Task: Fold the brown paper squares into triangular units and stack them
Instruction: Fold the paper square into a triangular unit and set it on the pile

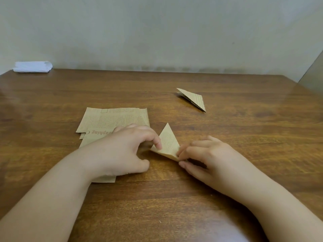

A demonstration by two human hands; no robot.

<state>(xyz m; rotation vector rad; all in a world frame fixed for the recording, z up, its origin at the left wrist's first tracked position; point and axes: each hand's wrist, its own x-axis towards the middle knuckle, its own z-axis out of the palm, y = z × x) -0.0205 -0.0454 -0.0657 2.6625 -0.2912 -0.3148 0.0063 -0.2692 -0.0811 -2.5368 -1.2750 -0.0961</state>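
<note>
A folded brown paper triangle (168,141) lies on the wooden table (227,137) between my hands, its tip pointing away from me. My left hand (125,149) has curled fingers and presses a fingertip on the triangle's left edge. My right hand (204,156) pinches the triangle's right lower corner with fingers and thumb. A pile of flat brown printed paper squares (111,119) lies left of centre, partly under my left hand and wrist. One finished triangular unit (193,98) rests farther back on the right.
A white folded bundle (33,66) sits at the table's far left corner against the wall. The table's back edge meets a pale wall. A grey panel (312,75) stands at the far right.
</note>
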